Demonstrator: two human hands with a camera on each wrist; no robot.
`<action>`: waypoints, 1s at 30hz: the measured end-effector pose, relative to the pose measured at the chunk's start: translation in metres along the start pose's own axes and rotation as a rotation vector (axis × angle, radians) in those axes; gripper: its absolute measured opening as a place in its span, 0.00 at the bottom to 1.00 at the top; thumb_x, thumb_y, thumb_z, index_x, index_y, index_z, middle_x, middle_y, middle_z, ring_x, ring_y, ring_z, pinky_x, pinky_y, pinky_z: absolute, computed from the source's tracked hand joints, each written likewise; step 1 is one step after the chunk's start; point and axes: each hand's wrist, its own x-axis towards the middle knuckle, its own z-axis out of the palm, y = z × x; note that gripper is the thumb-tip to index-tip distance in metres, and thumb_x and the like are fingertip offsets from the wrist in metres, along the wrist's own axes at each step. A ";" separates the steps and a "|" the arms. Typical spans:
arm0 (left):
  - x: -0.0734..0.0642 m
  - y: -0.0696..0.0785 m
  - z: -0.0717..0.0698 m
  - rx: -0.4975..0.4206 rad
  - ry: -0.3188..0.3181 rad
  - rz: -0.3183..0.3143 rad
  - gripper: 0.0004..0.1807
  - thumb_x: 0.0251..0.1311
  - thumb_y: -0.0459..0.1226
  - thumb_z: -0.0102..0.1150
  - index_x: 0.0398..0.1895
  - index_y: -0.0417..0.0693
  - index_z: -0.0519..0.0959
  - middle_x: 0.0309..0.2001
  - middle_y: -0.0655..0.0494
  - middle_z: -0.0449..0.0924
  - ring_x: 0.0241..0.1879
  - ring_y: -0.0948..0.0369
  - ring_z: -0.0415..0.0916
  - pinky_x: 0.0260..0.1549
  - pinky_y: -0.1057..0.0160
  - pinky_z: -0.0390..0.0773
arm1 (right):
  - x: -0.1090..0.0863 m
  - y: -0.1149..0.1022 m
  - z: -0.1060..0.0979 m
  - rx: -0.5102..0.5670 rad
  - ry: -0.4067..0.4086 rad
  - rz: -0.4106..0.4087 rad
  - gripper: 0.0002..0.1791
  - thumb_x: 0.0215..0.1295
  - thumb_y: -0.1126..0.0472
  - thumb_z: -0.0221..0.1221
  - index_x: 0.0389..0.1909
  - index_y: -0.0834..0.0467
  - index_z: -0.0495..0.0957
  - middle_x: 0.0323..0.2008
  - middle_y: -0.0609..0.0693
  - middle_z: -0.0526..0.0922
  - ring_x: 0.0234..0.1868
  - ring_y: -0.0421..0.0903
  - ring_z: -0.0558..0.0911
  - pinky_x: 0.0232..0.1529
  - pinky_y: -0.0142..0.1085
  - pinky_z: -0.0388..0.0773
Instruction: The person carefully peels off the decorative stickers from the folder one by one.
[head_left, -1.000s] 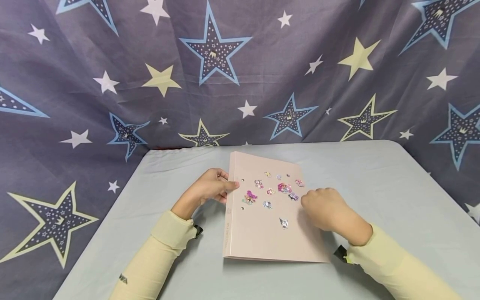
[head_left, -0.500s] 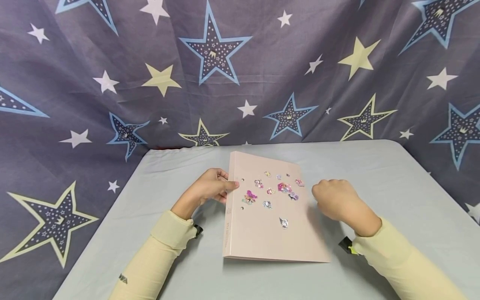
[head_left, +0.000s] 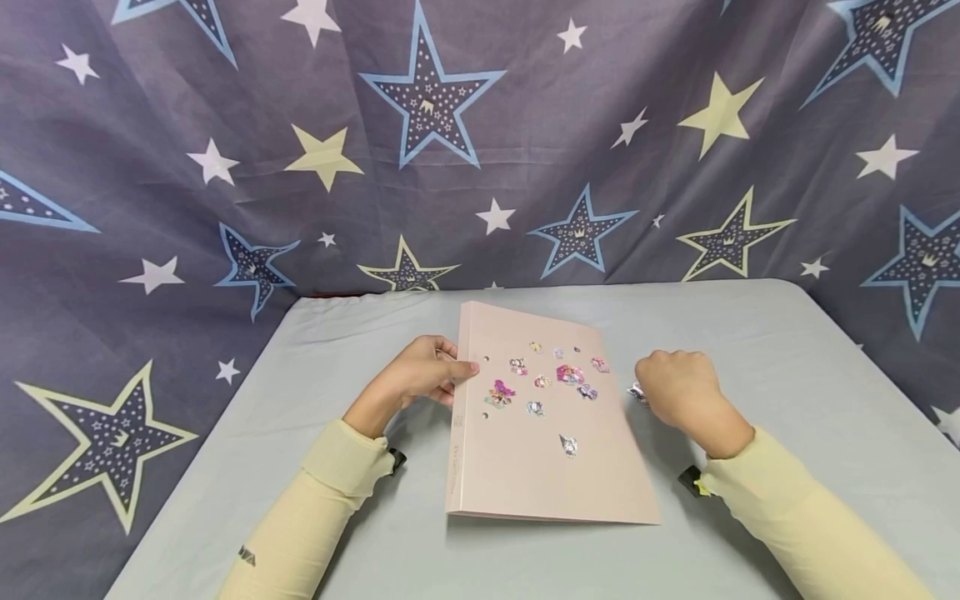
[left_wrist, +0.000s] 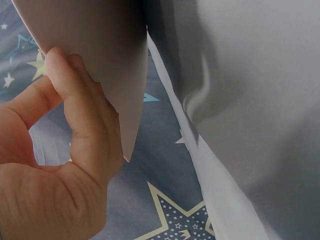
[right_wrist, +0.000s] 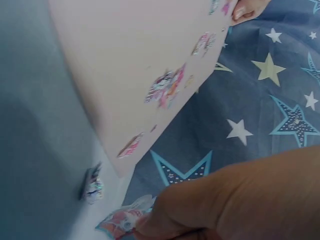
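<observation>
A pale pink folder (head_left: 547,475) with several shiny stickers (head_left: 570,375) on its cover stands tilted on the table. My left hand (head_left: 423,371) grips it at the spine, thumb on the front cover and fingers behind, as the left wrist view shows. To the right of the folder, my right hand (head_left: 682,392) has its fingers curled. Seen from the right wrist, this hand pinches a clear plastic piece with pinkish-red print (right_wrist: 122,220). A loose silvery sticker (right_wrist: 93,185) lies on the table by the folder's edge; in the head view it shows beside the right knuckles.
Light grey-blue cloth covers the table (head_left: 360,550). A dark curtain with stars (head_left: 517,150) hangs behind and at both sides. Each sleeve cuff has a dark strap piece (head_left: 690,481) near the wrist.
My right hand has moved rightward, off the folder's right edge, and a silvery sticker now shows beside it. The left hand and the folder have stayed in place.
</observation>
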 end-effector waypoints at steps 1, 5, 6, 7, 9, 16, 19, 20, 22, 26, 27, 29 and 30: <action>0.000 0.000 0.000 -0.001 -0.001 -0.001 0.20 0.63 0.33 0.69 0.49 0.35 0.68 0.31 0.47 0.80 0.20 0.60 0.78 0.18 0.64 0.85 | 0.001 0.000 0.002 0.000 0.004 0.002 0.07 0.61 0.71 0.62 0.25 0.60 0.79 0.28 0.57 0.83 0.28 0.60 0.83 0.24 0.54 0.82; 0.001 0.000 0.000 -0.005 -0.002 -0.004 0.20 0.63 0.33 0.69 0.49 0.35 0.68 0.31 0.48 0.79 0.19 0.60 0.77 0.18 0.64 0.84 | 0.003 0.000 0.008 0.009 -0.018 -0.012 0.06 0.61 0.70 0.63 0.27 0.60 0.80 0.29 0.57 0.83 0.29 0.60 0.83 0.26 0.55 0.83; 0.001 0.000 0.000 -0.006 -0.002 -0.006 0.20 0.63 0.33 0.69 0.49 0.35 0.69 0.31 0.48 0.80 0.19 0.60 0.77 0.18 0.64 0.84 | 0.004 0.000 0.008 0.012 -0.029 -0.018 0.05 0.62 0.70 0.63 0.27 0.60 0.80 0.29 0.57 0.84 0.30 0.60 0.84 0.27 0.56 0.83; 0.001 0.000 0.000 -0.006 -0.002 -0.006 0.20 0.63 0.33 0.69 0.49 0.35 0.69 0.30 0.48 0.80 0.19 0.60 0.77 0.18 0.64 0.84 | 0.004 -0.001 0.009 0.015 -0.041 -0.023 0.05 0.62 0.70 0.63 0.28 0.60 0.80 0.30 0.57 0.84 0.30 0.59 0.84 0.28 0.56 0.83; 0.001 0.000 0.000 -0.005 -0.001 -0.006 0.20 0.63 0.33 0.69 0.49 0.35 0.69 0.30 0.48 0.80 0.19 0.60 0.77 0.18 0.64 0.84 | 0.005 -0.001 0.009 0.022 -0.054 -0.033 0.06 0.63 0.70 0.62 0.28 0.60 0.80 0.30 0.58 0.84 0.30 0.59 0.83 0.28 0.56 0.83; 0.001 0.000 0.000 -0.005 0.001 -0.012 0.20 0.63 0.33 0.69 0.49 0.35 0.69 0.30 0.48 0.81 0.19 0.60 0.78 0.18 0.65 0.84 | 0.002 0.001 0.006 0.058 -0.051 -0.051 0.05 0.62 0.70 0.63 0.29 0.59 0.79 0.31 0.57 0.83 0.31 0.59 0.83 0.28 0.56 0.83; 0.001 0.000 0.000 -0.003 -0.001 -0.010 0.20 0.63 0.33 0.69 0.49 0.35 0.69 0.31 0.48 0.81 0.19 0.60 0.78 0.18 0.64 0.84 | 0.001 0.002 0.003 0.067 -0.049 -0.053 0.04 0.61 0.69 0.64 0.30 0.59 0.79 0.31 0.57 0.83 0.31 0.59 0.83 0.28 0.55 0.83; 0.001 0.000 0.000 -0.001 -0.001 -0.007 0.20 0.63 0.33 0.69 0.49 0.35 0.69 0.31 0.48 0.81 0.19 0.60 0.78 0.18 0.64 0.84 | 0.001 0.002 0.003 0.068 -0.049 -0.053 0.04 0.61 0.69 0.65 0.30 0.59 0.79 0.31 0.57 0.83 0.31 0.59 0.83 0.28 0.55 0.83; 0.002 -0.001 0.000 0.002 -0.003 -0.002 0.20 0.63 0.33 0.69 0.49 0.35 0.69 0.31 0.48 0.81 0.19 0.60 0.78 0.18 0.64 0.84 | 0.001 0.002 0.002 0.074 -0.048 -0.052 0.04 0.61 0.69 0.64 0.30 0.59 0.80 0.32 0.57 0.83 0.32 0.59 0.83 0.28 0.55 0.83; 0.001 0.000 0.000 0.003 -0.002 -0.003 0.20 0.63 0.33 0.69 0.49 0.35 0.69 0.30 0.48 0.81 0.19 0.60 0.77 0.18 0.64 0.84 | 0.002 0.001 0.001 0.087 -0.046 -0.059 0.05 0.62 0.70 0.63 0.29 0.58 0.79 0.31 0.57 0.83 0.30 0.58 0.83 0.27 0.55 0.83; 0.001 0.000 0.000 0.001 -0.002 -0.005 0.20 0.63 0.33 0.69 0.49 0.35 0.69 0.30 0.48 0.81 0.19 0.60 0.77 0.18 0.64 0.84 | 0.001 0.001 0.000 0.092 -0.048 -0.062 0.06 0.62 0.70 0.63 0.28 0.58 0.79 0.31 0.57 0.83 0.30 0.58 0.82 0.27 0.55 0.83; 0.000 0.001 0.000 0.000 -0.003 -0.004 0.20 0.63 0.33 0.69 0.49 0.35 0.68 0.30 0.48 0.81 0.20 0.60 0.77 0.18 0.65 0.84 | 0.001 -0.001 -0.001 0.099 -0.046 -0.071 0.07 0.62 0.71 0.62 0.28 0.58 0.78 0.30 0.56 0.82 0.29 0.57 0.82 0.26 0.53 0.83; 0.000 0.001 0.000 -0.001 -0.003 -0.003 0.20 0.63 0.33 0.69 0.48 0.35 0.68 0.30 0.48 0.81 0.20 0.60 0.77 0.18 0.65 0.84 | 0.000 -0.001 -0.002 0.102 -0.046 -0.075 0.07 0.63 0.70 0.63 0.28 0.58 0.78 0.30 0.56 0.82 0.29 0.56 0.82 0.26 0.53 0.83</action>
